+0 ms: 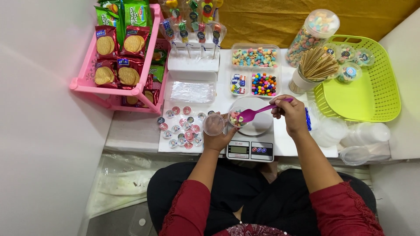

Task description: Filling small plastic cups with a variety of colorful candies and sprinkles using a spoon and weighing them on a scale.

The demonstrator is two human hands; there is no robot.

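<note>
Head view: left hand (217,136) grips two small clear plastic cups (224,122), one holding pastel candies. Right hand (290,113) pinches a magenta plastic spoon (258,112), bowl over that cup. Beneath both: white digital kitchen scale (251,147). Beyond: clear compartmented candy tray (255,70).

A low white table (140,131) carries everything. Directly under the hands sits a white kitchen scale (250,146). Just left of the left hand (218,137) lies a sheet of round stickers (181,126), and beyond it a pink rack (118,94) of biscuit packets. Beyond the hands stand a white lollipop stand (192,65) and clear candy trays (255,72). Past the right hand (291,116) sit a cup of wooden sticks (313,70), a green basket (372,96) and stacked clear cups (358,137).
</note>
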